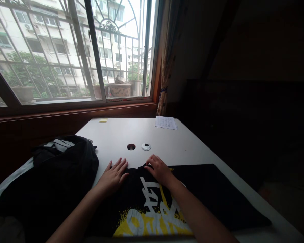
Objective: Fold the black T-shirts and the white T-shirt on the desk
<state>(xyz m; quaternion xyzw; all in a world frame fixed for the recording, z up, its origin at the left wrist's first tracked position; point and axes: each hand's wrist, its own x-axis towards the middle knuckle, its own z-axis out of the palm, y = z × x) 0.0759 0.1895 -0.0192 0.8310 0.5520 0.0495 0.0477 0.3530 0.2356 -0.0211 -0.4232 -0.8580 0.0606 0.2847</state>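
A black T-shirt (134, 195) with a white and yellow print lies spread on the white table in front of me. My left hand (116, 175) rests flat on its far left part, fingers stretched apart and the tips reaching just past the cloth's edge. At the middle of the far edge my right hand (158, 169) has its fingers curled, thumb and fingertips pinching the shirt's fabric. Beyond my right forearm a plain black part of cloth (218, 192) stretches to the right.
A heap of dark clothing (58, 175) sits at the table's left. Farther back are a cable hole (131, 147), a round cover (146, 147), papers (166, 123) and a yellow note (103, 120). A barred window (121, 50) and a tied curtain (164, 67) stand behind the table (116, 131).
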